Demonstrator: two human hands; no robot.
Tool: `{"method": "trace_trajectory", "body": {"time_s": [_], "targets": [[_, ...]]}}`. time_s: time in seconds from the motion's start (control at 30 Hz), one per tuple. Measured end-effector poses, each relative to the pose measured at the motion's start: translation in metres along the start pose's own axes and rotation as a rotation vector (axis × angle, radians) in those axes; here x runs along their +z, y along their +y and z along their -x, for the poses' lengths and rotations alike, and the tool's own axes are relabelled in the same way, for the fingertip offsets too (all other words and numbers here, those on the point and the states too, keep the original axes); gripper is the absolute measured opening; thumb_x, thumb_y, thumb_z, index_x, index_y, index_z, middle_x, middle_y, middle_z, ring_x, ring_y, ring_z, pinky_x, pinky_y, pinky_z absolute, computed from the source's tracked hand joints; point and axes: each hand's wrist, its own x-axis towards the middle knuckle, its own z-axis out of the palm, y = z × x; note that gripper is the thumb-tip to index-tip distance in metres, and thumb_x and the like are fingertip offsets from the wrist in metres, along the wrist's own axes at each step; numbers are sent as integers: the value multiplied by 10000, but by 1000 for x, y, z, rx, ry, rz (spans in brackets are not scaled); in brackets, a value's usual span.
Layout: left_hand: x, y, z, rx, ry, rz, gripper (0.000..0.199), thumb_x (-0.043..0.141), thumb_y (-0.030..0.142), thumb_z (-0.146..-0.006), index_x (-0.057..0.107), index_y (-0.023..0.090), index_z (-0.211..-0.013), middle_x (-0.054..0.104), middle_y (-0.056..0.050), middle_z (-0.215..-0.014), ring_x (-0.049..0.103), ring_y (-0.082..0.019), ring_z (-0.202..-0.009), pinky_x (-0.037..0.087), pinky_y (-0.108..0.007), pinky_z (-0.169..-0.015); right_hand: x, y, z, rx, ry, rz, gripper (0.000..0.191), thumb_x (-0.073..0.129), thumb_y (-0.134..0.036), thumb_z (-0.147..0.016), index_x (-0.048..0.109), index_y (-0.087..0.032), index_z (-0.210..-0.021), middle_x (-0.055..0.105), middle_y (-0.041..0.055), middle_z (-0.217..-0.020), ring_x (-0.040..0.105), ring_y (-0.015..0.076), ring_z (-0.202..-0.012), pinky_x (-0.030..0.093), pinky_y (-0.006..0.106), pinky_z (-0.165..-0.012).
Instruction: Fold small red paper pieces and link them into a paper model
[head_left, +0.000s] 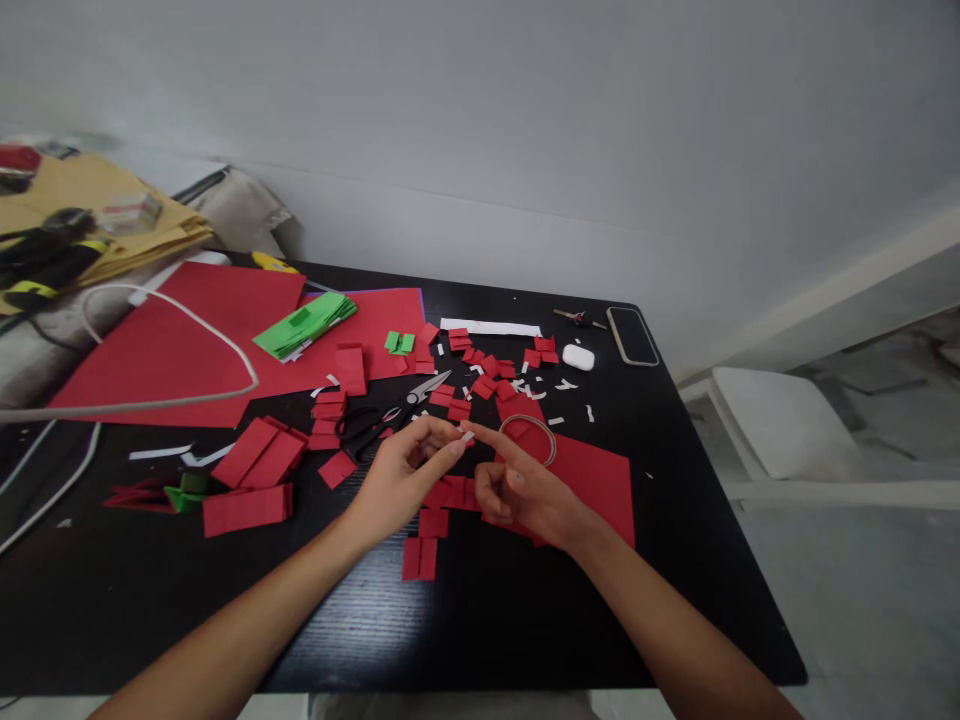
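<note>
My left hand (409, 465) pinches a small white strip (469, 437) between thumb and fingertips above the table. The extended index finger of my right hand (529, 490) reaches to the strip's end; its other fingers are curled, with nothing visible in them. Below and around the hands lie small folded red paper pieces (419, 558). Black-handled scissors (424, 388) rest just behind my left hand, blades partly apart. Beneath my right hand is a red paper sheet (600, 480), with a thin beige ring (551, 440) lying on it.
Green folded papers (304, 325) lie on large red sheets (180, 340) at left, crossed by a white cable (225, 330). White scraps (566, 385), an earbud case (578, 357) and a phone (632, 335) sit at back right. Larger folded red papers (259, 455) are left of my hands.
</note>
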Motion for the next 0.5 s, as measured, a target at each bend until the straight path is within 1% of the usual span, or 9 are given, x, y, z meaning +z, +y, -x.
{"method": "trace_trajectory", "body": {"time_s": [0.1,0.13,0.2,0.3,0.33,0.37,0.4,0.43,0.5], "targets": [[0,1,0,-16,-10,2,219,708,382,-892,668,171,-852,641,-3,-792,572,-130,-727,477,-249,-697,2,1,-1,28,8,29,740,727,-548,-889,430,-306,-1522,557,-50,-724,347,91,-555,280,235,-543],[-1,2,0,-17,-17,-2,218,704,377,-892,661,170,-838,627,5,-774,556,-124,-711,466,-244,-683,4,0,0,29,23,60,735,703,-569,-900,425,-305,-1527,554,-50,-725,346,92,-553,276,237,-540],[-3,5,0,-19,-36,-16,212,694,365,-890,646,170,-821,602,16,-751,530,-116,-684,441,-239,-657,7,-3,0,7,76,189,669,622,-586,-950,445,-290,-1524,550,-42,-728,369,99,-562,286,245,-542],[-8,10,0,-14,-57,-46,203,677,343,-875,620,169,-786,571,25,-724,502,-113,-658,413,-239,-631,12,-12,-2,-72,245,515,535,543,-490,-1021,479,-283,-1510,562,-31,-739,475,125,-641,378,271,-617],[-9,11,0,-10,-56,-59,198,672,331,-868,610,170,-771,559,29,-712,490,-111,-647,402,-239,-621,12,-16,-4,-103,320,600,529,531,-456,-1031,451,-294,-1528,561,-38,-727,490,130,-644,401,278,-635],[-11,11,0,-4,-45,-70,191,665,316,-861,601,171,-755,546,32,-701,476,-110,-637,389,-238,-610,11,-19,-8,-132,384,695,501,507,-425,-1044,456,-291,-1523,567,-38,-719,510,137,-651,422,285,-648],[-12,12,0,4,-29,-79,183,656,302,-855,593,172,-742,534,35,-689,462,-108,-628,375,-238,-600,10,-22,-12,-155,433,801,466,524,-388,-1038,496,-283,-1492,599,-24,-754,553,148,-697,449,295,-677],[-13,11,0,12,-9,-87,177,646,292,-852,589,173,-733,524,37,-678,450,-108,-621,363,-238,-591,8,-23,-17,-168,461,909,435,578,-346,-1012,549,-275,-1439,644,-2,-832,599,162,-765,475,304,-706],[-14,10,0,28,43,-97,178,630,292,-859,589,176,-731,510,39,-665,438,-110,-614,350,-242,-583,3,-24,-28,-176,457,1143,314,654,-250,-959,663,-248,-1273,709,43,-993,654,188,-866,512,325,-749]]}}
